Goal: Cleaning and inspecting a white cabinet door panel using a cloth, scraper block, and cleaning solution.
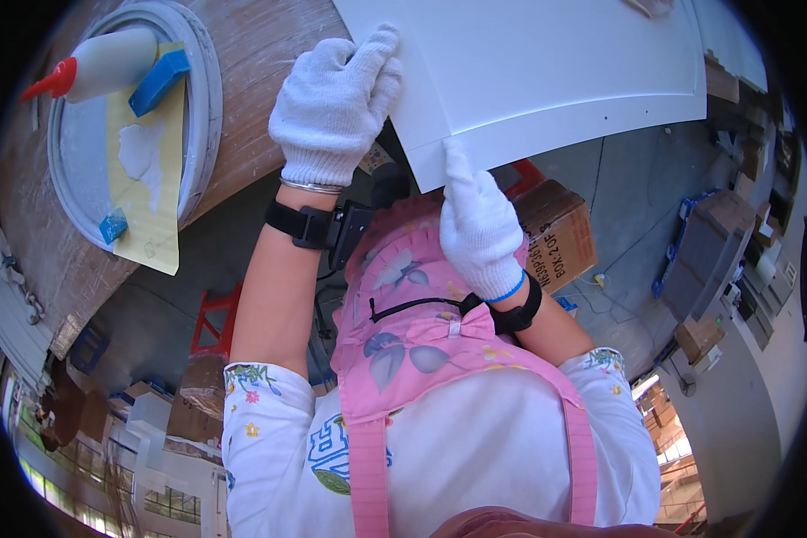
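Note:
A white panel [547, 67] with a raised, framed border lies at the top, its near edge jutting past the wooden table. My left hand [336, 112], in a white knit glove, is closed at the panel's left edge, with the index finger extended along it. My right hand [480, 224], gloved the same way, has its index finger stretched out, the tip touching the border near the panel's front left corner. The other fingers of my right hand are bent and partly hidden. Nothing shows held in it.
On the wooden table [251, 99], a round white lid [208, 134] bears a white squeeze bottle [112, 65] with a red nozzle, yellow sandpaper [166, 238] with white paste, and blue blocks [160, 82]. A cardboard box [560, 229] stands below the panel. A grey-topped cart [713, 242] is at right.

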Motion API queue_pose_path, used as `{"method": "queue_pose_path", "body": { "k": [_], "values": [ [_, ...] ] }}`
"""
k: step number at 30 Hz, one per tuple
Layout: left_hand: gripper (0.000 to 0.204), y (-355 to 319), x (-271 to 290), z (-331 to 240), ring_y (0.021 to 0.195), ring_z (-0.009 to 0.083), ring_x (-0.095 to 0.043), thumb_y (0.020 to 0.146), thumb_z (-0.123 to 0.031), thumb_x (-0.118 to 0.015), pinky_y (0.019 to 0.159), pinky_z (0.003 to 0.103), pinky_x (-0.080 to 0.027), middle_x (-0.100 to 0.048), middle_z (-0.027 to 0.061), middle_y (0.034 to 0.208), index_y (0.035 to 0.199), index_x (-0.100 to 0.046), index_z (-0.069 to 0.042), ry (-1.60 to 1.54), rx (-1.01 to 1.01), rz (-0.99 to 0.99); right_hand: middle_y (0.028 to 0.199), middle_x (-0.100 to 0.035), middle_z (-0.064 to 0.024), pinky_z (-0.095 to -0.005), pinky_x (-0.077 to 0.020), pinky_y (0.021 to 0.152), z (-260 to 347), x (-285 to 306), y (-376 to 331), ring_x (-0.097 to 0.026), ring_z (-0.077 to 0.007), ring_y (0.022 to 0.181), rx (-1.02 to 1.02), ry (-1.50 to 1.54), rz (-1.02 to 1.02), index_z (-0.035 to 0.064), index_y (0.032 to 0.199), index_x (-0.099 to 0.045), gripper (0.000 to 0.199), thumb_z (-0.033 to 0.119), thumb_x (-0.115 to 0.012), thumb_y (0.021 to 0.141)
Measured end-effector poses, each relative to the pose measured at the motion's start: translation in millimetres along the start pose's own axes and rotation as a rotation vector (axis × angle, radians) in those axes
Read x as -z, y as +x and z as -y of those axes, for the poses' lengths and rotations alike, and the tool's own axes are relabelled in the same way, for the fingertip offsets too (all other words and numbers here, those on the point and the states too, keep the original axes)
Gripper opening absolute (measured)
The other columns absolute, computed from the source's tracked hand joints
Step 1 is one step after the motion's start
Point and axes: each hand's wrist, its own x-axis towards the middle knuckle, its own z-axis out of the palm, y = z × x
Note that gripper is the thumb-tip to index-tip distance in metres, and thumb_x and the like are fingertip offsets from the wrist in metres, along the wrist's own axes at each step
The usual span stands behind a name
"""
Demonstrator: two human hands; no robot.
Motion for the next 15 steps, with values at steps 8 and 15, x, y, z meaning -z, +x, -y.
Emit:
{"method": "queue_pose_path", "body": {
  "k": [8, 15],
  "values": [
    [0.028, 0, 0, 0, 0.073, 0.0238, -0.06, 0.087, -0.028, -0.07, 0.063, 0.037, -0.052, -0.058, 0.0035, 0.08, 0.114, -0.071, -0.02, -0.008, 0.003, 0.008, 0.079, -0.055, -0.0146, -0.042, -0.0479, 0.059, -2, 3, 2, -0.057, -0.0327, 0.066, 0.0, 0.111, -0.05, 0.0032, 0.146, -0.043, 0.07, -0.006, -0.059, 0.079],
    [0.027, 0, 1, -1, 0.073, 0.0235, -0.06, 0.088, -0.028, -0.07, 0.062, 0.037, -0.052, -0.058, 0.0031, 0.079, 0.113, -0.071, -0.02, -0.006, 0.024, 0.008, 0.082, -0.057, -0.0158, -0.0439, -0.05, 0.062, -6, -1, -1, -0.06, -0.0346, 0.071, -0.006, 0.111, -0.036, 0.0061, 0.146, -0.044, 0.069, -0.003, -0.059, 0.08]
  ]
}}
